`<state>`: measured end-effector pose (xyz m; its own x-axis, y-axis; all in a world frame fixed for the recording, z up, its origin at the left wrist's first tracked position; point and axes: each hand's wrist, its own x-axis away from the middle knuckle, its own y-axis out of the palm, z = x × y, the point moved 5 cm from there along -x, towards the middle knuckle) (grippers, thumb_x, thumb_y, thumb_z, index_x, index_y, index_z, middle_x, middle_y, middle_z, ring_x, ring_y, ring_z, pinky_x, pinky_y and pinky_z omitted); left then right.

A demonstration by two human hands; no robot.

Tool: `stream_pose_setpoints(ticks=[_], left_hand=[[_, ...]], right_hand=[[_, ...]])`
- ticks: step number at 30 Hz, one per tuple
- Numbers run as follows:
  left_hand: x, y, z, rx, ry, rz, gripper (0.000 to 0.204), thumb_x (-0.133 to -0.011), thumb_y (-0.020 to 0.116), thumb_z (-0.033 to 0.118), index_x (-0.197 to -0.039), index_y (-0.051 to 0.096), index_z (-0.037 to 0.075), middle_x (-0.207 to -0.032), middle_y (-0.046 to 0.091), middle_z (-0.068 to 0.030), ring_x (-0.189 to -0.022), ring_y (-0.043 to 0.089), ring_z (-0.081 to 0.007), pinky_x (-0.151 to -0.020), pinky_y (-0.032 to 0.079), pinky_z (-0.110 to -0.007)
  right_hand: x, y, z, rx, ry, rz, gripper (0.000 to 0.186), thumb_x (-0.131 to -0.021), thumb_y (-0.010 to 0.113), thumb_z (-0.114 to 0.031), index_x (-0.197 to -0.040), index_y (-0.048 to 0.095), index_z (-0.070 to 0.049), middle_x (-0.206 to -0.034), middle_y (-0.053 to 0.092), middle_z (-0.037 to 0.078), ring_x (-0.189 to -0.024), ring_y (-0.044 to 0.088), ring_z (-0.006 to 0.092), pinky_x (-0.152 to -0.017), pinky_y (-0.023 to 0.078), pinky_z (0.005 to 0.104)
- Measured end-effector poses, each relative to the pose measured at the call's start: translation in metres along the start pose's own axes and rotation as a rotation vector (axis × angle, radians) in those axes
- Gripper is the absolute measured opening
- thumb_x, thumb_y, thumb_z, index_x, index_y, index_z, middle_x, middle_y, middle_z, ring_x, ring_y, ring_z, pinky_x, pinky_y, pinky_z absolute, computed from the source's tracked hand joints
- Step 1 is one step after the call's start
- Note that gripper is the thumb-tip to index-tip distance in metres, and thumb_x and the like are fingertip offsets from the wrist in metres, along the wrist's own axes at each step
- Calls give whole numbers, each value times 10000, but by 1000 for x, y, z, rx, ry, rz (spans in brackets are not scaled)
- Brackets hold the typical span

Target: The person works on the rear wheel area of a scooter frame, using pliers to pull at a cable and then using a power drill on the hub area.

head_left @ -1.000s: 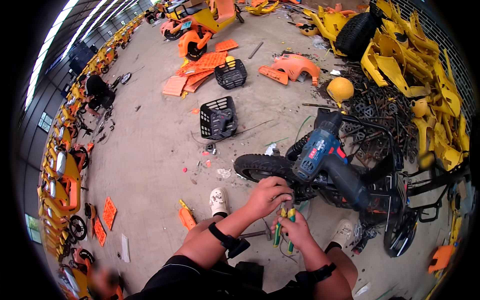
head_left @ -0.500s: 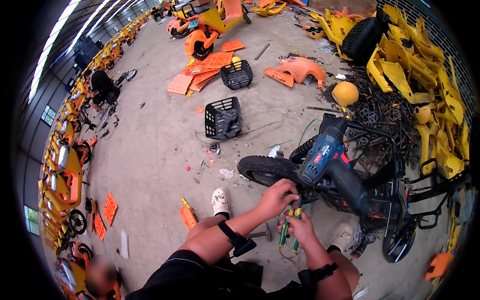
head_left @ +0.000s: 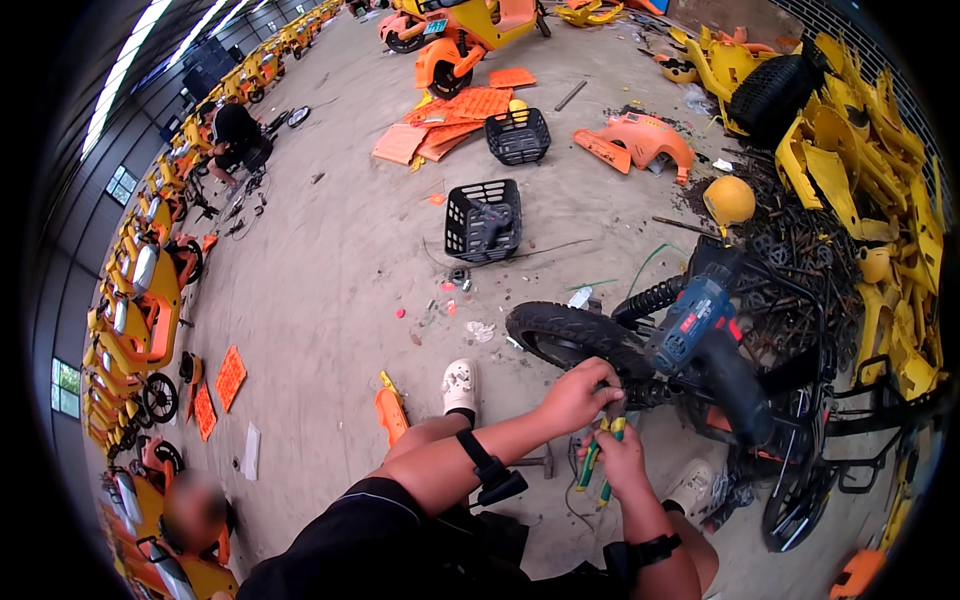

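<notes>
My right hand (head_left: 622, 458) is wrapped round a pair of pliers (head_left: 590, 462) with green and yellow handles, jaws pointing up and away from me. Just beyond it, my left hand (head_left: 580, 394) is closed in a pinch beside the jaws; what its fingers hold is too small to make out. Both hands are close to the stripped black scooter frame (head_left: 790, 375), near its black tyre (head_left: 570, 335). A blue and black cordless power drill (head_left: 710, 350) rests on top of that frame, apart from my hands.
A hammer (head_left: 546, 461) lies on the floor by my legs. Ahead are black baskets (head_left: 455, 225), orange panels (head_left: 470, 106) and an orange fender (head_left: 640, 140). Yellow body parts (head_left: 850, 150) and dark metal parts are heaped at right. Yellow scooters (head_left: 150, 300) line the left; another person (head_left: 236, 130) crouches there.
The whole view has swung slightly left, so the scene appears farther right. My hands keep nearly the same pose at the pliers; the drill stays on the frame.
</notes>
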<state>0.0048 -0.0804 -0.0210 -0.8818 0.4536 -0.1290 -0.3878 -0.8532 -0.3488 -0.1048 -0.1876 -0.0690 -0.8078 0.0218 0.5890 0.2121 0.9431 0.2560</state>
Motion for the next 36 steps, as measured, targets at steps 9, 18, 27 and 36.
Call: stream_pose_setpoints(ticks=[9, 18, 27, 36], left_hand=[[3, -7, -8, -14, -73, 20, 143, -841, 748, 106, -917, 655, 28, -954, 641, -123, -923, 641, -311, -800, 519, -383], [-6, -4, -10, 36, -101, -34, 139, -853, 753, 107, -940, 672, 37, -928, 638, -102, -871, 652, -241, -779, 531, -340], [-7, 6, -7, -19, -25, -93, 140, -848, 745, 84, -965, 685, 36, -959, 663, -118, -925, 651, -287, -802, 525, -366], [3, 4, 8, -162, 20, -162, 144, -844, 727, 102, -978, 687, 70, -980, 660, -118, -954, 646, -339, -798, 529, -401]], right_hand=[[-2, 11, -3, 45, -22, 0, 113, -948, 516, -60, -1040, 523, 6, -838, 653, 121, -692, 672, 213, -639, 559, 345], [-6, 5, -12, 87, -40, 6, 116, -934, 534, -32, -1039, 537, 16, -836, 651, 113, -702, 671, 212, -661, 543, 335], [3, -2, -5, 17, 19, -4, 139, -941, 529, -66, -1060, 534, 6, -859, 641, 112, -732, 669, 216, -671, 550, 345], [7, -3, 6, -146, 132, -53, 196, -936, 568, -79, -1110, 529, 2, -918, 660, 149, -808, 704, 296, -754, 587, 410]])
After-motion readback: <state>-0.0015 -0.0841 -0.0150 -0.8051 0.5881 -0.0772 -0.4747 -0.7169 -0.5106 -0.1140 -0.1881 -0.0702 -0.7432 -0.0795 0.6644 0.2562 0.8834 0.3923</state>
